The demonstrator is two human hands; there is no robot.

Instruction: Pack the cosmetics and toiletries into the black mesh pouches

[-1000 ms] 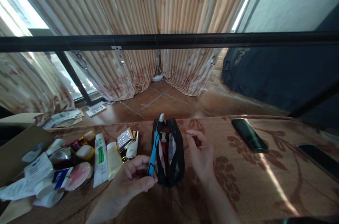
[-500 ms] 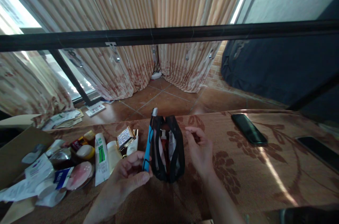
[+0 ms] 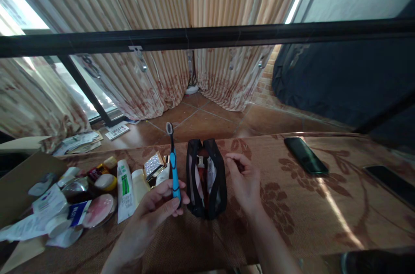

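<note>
One left hand (image 3: 158, 207) pinches a blue toothbrush (image 3: 173, 166) upright.

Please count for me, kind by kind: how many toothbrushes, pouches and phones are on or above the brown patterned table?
blue plastic toothbrush, held in the left hand: 1
black open zip pouch: 1
dark flat smartphones: 2
Total: 4
</note>
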